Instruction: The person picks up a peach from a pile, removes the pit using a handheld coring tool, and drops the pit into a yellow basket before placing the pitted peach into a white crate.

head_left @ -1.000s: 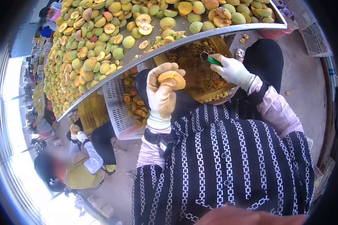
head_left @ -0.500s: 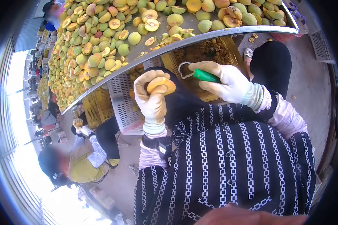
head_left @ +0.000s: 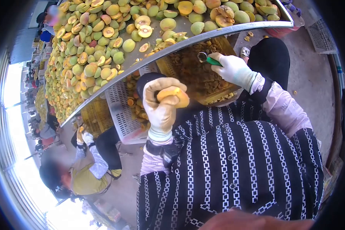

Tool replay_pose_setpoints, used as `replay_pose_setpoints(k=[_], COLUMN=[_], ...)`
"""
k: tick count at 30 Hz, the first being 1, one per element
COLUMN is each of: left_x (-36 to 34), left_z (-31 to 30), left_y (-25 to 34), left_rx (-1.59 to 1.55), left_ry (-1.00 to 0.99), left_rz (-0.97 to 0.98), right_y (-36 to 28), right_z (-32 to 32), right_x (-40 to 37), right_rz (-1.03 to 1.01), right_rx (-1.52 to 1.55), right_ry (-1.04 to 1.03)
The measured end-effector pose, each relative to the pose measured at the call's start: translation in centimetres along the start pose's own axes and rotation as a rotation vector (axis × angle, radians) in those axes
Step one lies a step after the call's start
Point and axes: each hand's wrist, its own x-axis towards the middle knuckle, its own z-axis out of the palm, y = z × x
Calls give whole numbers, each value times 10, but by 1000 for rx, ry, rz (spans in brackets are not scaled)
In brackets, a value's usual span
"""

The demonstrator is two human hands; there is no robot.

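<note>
A gloved left hand, my left hand (head_left: 161, 103), is closed around an orange-yellow peach half (head_left: 174, 97), its thumb pressed on the fruit. To the right, my right hand (head_left: 233, 71) grips the green handle (head_left: 213, 61) of a pitting tool, whose metal loop (head_left: 202, 57) points left. The loop is over a yellow crate (head_left: 168, 65) holding brownish pits and scraps. Beyond the metal rim (head_left: 157, 55) of the work table lie many green and orange peaches (head_left: 91, 69), some of them cut.
A white perforated crate (head_left: 120, 109) with orange pieces stands below the table edge. At the left, a co-worker (head_left: 90, 178) in a yellow-green vest sits beside another yellow crate (head_left: 97, 117). A grey crate (head_left: 321, 35) is at the far right.
My right hand has moved away from my left, up and over the yellow crate, with the tool. My left hand, still holding the peach half, has shifted slightly right and down.
</note>
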Motion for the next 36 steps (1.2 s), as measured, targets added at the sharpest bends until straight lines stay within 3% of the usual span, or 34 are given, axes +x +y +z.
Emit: replay_pose_setpoints(k=[2,5,7,8,9,10,12,14,16,18,20,22,24,28,30,32,36], left_x=[-2,-16,-34,-39,-37,-24,13,69,126,182,226,245,249,239,220,192,130], left_z=[-29,-107,-167,-188,-192,-188,-179,-129,-104,-104,-104,-104,-98,-90,-86,-75,-75], left_y=[15,27,30,28,27,27,15,14,-6,-32,-62,-91,-112,-112,-99,-70,-28], left_rx=[88,410,744,879,1519,1523,1002,962,957,1398,1552,1762,1785,1656,535,155,-393], left_ry=[105,475,629,671,660,662,536,416,370,294,232,122,166,149,307,300,21], left_rz=[18,-4,-79,-135,-92,-81,64,-71,-128,-132,-221,-198,-102,68,-97,-93,-145], right_y=[25,28,12,18,31,40,46,66,73,68,63,65,61,63,66,63,49], right_z=[11,-1,-31,-31,-28,-27,-25,-10,2,-2,-9,-11,-13,-12,-4,-1,-2], right_x=[-3,-5,-11,-11,-10,-8,-2,8,15,20,23,28,32,37,35,30,18], right_rz=[-19,-16,285,279,123,-31,-39,-125,-78,-44,-13,-6,17,-21,-53,-87,-139], right_rx=[36,90,278,282,174,65,68,119,65,-2,-10,-35,-51,-106,-111,-119,-50], right_ry=[59,49,-227,-219,-216,-214,-257,-256,-278,-343,-359,-371,-391,-463,-452,-448,-378])
